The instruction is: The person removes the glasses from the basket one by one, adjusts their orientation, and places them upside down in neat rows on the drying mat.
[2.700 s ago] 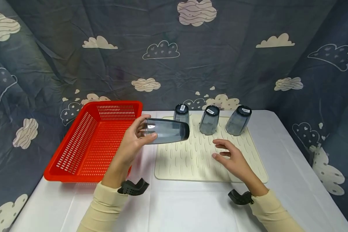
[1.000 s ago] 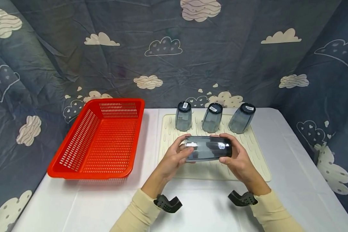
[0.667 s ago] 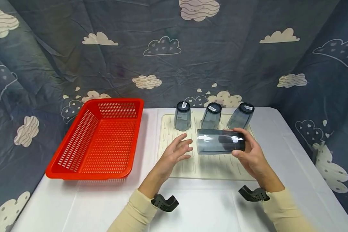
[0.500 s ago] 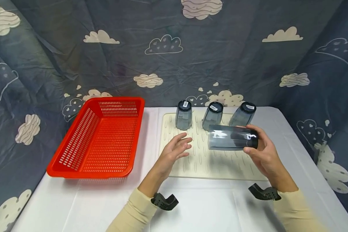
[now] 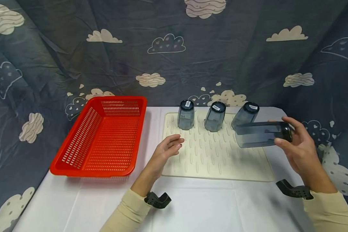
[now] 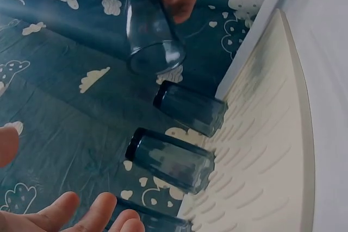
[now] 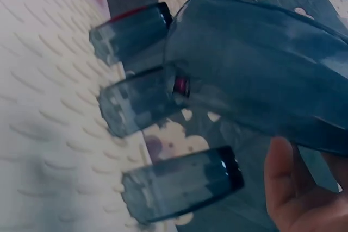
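Note:
My right hand (image 5: 300, 151) holds a smoky blue-grey drinking glass (image 5: 256, 134) by its dark base, thumb in front and fingers behind. The glass lies sideways in the air, its mouth toward the left, over the right part of a cream drying mat (image 5: 197, 161). In the right wrist view this glass (image 7: 255, 69) fills the upper right. Along the mat's back stand three like glasses upside down: a left one (image 5: 186, 116), a middle one (image 5: 215, 117) and a right one (image 5: 245, 115). My left hand (image 5: 165, 153) hovers over the mat's left edge with relaxed fingers, holding nothing.
A red plastic basket (image 5: 130, 154) with slotted walls stands on the left of the white-covered table (image 5: 197, 203). Behind the table hangs a dark cloth (image 5: 127, 64) with a cloud pattern. Each wrist wears a black camera mount (image 5: 158, 200).
The glass passed from my left hand to my right, with both hands on it a second ago. My right hand has since carried it rightward; my left has let go and drawn slightly left.

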### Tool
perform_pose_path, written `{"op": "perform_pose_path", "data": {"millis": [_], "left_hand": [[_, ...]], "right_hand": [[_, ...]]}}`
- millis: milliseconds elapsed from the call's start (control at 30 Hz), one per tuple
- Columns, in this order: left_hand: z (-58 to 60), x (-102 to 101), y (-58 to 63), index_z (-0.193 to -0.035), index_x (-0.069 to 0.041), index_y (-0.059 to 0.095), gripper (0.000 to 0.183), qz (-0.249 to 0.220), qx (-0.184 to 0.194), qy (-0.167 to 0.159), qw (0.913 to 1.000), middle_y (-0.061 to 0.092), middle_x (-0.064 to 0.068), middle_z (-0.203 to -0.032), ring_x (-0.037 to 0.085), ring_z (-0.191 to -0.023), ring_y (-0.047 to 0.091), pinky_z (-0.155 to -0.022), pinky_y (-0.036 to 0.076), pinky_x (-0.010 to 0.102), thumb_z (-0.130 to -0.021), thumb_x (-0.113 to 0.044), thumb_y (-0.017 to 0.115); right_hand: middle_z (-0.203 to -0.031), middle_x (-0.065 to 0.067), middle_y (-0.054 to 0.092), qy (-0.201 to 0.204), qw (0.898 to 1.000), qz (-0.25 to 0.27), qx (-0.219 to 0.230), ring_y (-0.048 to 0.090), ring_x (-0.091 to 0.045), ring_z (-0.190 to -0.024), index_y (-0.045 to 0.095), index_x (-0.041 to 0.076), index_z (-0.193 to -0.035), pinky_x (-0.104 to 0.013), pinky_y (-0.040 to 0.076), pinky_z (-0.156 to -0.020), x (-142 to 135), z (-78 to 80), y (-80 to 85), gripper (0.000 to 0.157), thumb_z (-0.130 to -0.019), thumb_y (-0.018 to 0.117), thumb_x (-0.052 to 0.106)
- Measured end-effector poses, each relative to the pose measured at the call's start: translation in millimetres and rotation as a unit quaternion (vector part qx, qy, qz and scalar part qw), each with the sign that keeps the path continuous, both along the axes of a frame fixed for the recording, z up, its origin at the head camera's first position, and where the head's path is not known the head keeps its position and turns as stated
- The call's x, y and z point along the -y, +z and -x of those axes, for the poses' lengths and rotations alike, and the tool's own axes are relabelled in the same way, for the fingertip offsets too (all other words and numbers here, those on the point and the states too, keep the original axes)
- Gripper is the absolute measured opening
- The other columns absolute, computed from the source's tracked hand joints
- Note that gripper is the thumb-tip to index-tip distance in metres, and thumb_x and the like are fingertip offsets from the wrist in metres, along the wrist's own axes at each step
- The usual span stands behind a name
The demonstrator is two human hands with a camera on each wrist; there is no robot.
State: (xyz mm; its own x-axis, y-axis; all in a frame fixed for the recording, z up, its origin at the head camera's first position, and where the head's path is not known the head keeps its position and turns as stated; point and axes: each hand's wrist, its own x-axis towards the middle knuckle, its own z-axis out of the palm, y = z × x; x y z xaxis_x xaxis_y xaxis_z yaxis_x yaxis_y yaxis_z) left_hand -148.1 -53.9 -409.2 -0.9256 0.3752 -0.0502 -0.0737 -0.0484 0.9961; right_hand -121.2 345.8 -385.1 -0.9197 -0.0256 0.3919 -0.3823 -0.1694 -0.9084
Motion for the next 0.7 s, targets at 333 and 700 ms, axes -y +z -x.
{"op": "perform_pose_path", "data": {"millis": [333,700], "left_hand": [[2.2,6.7,-3.7,-0.147,-0.006,0.039,0.052,0.005,0.009,-0.011,0.9999,0.049,0.019,-0.148,0.039,-0.137,0.045,-0.108,0.044,0.045,-0.099,-0.022,0.052],[3.7,7.8,-7.4,-0.147,-0.006,0.039,0.052,0.015,0.018,-0.009,0.9997,0.049,0.022,-0.147,0.041,-0.134,0.047,-0.108,0.046,0.046,-0.099,-0.021,0.052]], "right_hand": [[-0.143,0.012,0.041,-0.169,0.969,-0.175,0.042,0.046,0.001,-0.122,0.034,0.021,-0.151,0.001,0.044,-0.084,-15.2,8.6,6.6,0.079,-0.086,0.064,-0.013],[-0.149,-0.017,0.040,-0.253,0.862,-0.414,0.149,0.043,-0.001,-0.098,0.033,0.027,-0.154,-0.005,0.037,-0.068,-10.6,20.7,6.9,0.079,-0.087,0.075,0.033]]}}
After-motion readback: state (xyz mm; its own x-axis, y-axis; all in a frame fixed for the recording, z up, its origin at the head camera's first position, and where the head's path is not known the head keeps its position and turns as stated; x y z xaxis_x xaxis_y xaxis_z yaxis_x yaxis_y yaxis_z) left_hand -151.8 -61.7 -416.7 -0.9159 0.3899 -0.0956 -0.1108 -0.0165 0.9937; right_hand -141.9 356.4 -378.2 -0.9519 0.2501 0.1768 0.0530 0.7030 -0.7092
